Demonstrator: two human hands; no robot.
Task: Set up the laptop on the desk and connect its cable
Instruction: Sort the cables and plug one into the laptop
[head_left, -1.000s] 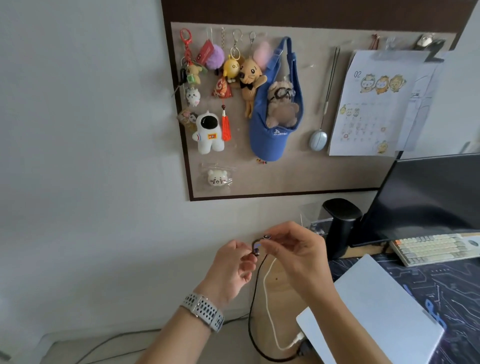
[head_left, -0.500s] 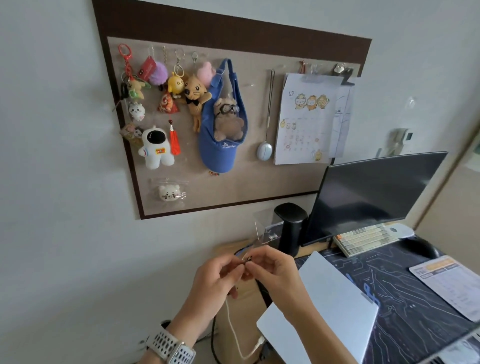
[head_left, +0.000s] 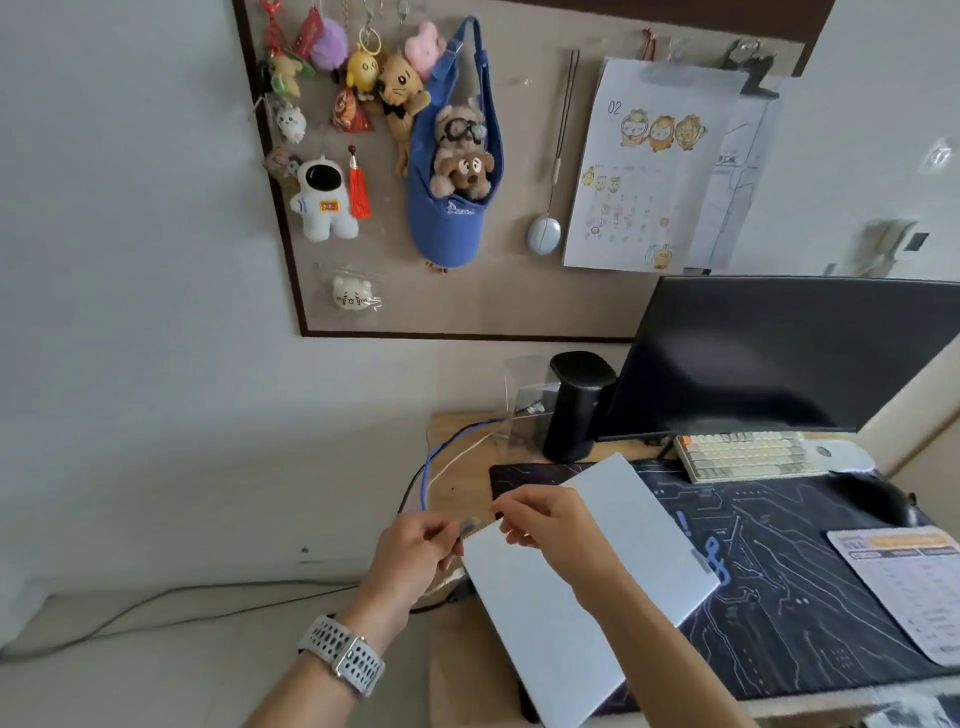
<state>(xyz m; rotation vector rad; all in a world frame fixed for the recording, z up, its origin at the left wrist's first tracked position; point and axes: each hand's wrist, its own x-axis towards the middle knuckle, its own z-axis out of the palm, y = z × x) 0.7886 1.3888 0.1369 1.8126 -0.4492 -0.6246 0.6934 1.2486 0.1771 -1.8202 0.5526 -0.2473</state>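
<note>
A: Where does the laptop (head_left: 587, 582) sit?

B: Closed, white, lying askew on the dark mat (head_left: 789, 587). Its corner at 7 o'clock juts past the mat and past the bench (head_left: 457, 670) front edge; its corner at 12 o'clock points at the black cylinder (head_left: 576, 405).

A: And the hands?

B: The left hand (head_left: 415, 556) hovers at the laptop's 9 o'clock edge, just off the bench's left side, fingers pinched together on a small dark plug (head_left: 467, 529). The right hand (head_left: 545, 519) is over the laptop's upper left corner, fingertips drawn together; whether they grip anything, I cannot tell. A grey watch (head_left: 343, 654) is on the left wrist.

A: The cable?

B: A blue cable (head_left: 427, 467) and a white one (head_left: 457, 457) curve over the bench's bare wood at 12 o'clock from the left hand. Another white plug (head_left: 451, 578) sits at the laptop's left edge below that hand.

A: Room to move?

B: Open mat at the laptop's 3 o'clock, up to a printed sheet (head_left: 909, 587) at the far right. A keyboard (head_left: 748, 454) and a monitor (head_left: 779, 358) stand at 1 o'clock. Left of the bench edge there is only floor (head_left: 156, 675), with a dark wire (head_left: 182, 597) along the wall (head_left: 130, 312).

A: The wall?

B: A pinboard (head_left: 519, 301) with plush toys, a blue cap (head_left: 452, 208) and a calendar (head_left: 649, 171).
</note>
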